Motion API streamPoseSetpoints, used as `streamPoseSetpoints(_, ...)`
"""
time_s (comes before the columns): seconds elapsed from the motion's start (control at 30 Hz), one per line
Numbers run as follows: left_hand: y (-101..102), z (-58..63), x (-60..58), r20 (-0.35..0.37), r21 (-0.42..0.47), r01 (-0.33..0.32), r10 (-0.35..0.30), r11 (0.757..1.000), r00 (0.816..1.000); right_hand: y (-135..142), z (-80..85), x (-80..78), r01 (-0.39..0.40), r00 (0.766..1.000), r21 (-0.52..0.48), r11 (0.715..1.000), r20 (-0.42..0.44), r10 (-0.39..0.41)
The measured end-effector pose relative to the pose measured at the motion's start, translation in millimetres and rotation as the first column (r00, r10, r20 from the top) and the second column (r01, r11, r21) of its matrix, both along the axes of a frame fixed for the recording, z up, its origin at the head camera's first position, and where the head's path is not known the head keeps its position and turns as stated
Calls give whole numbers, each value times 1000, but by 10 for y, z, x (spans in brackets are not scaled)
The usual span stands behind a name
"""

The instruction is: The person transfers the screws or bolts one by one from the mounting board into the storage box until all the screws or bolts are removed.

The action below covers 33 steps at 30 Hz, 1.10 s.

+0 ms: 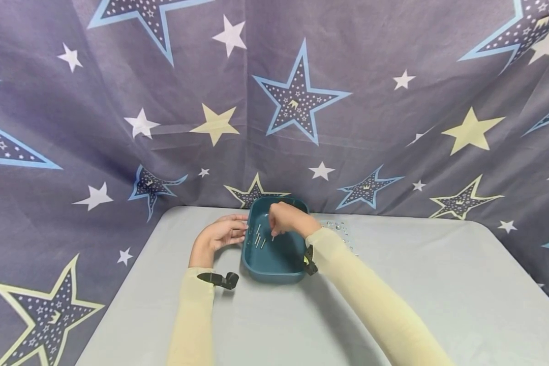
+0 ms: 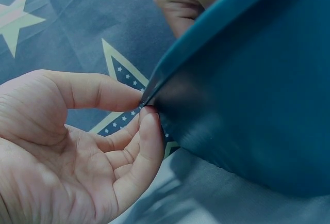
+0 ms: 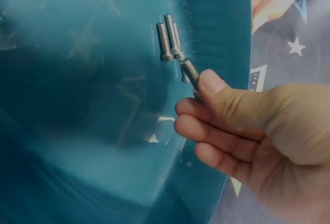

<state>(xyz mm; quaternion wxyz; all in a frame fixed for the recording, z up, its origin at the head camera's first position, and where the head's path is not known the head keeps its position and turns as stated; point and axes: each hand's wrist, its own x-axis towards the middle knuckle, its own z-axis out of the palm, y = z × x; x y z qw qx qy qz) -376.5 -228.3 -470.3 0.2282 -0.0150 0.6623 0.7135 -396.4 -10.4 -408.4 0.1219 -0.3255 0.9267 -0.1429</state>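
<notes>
A teal plastic bin (image 1: 274, 278) stands on the table, close to the star-patterned cloth. At its left side, my left hand (image 1: 221, 232) pinches the rim between thumb and fingertips, as the left wrist view shows with the bin wall (image 2: 247, 105) beside the fingers. My right hand (image 1: 287, 219) reaches in over the bin and holds a threaded metal bolt (image 3: 190, 72) between thumb and fingers. Several more silvery bolts (image 3: 164, 43) lie loose on the bin floor, toward its left side. The lower end of the held bolt is hidden by the fingers.
Small shiny bits of hardware (image 1: 338, 227) are spread on the table just right of the bin, partly behind my right forearm. The hanging cloth (image 1: 279, 152) rises along the table's back edge. A black strap (image 1: 217, 279) sits on my left wrist.
</notes>
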Motion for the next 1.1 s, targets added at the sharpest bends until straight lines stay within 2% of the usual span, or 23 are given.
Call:
streamPoseSetpoints(0.4,-35,18,7,-14,-13,-7,7,1000,1000,-147,-9,-52,26,996,39,999,87,-29)
streamPoseSetpoints(0.77,15,15,33,-26,-5,1,-1,1000,1000,-208,-56,-135,63,994,117,991,81,-73)
streamPoseSetpoints(1.1,11,-29,16,-26,-15,-6,5,1000,1000,-193,-173,-181,133,985,67,989,100,-139)
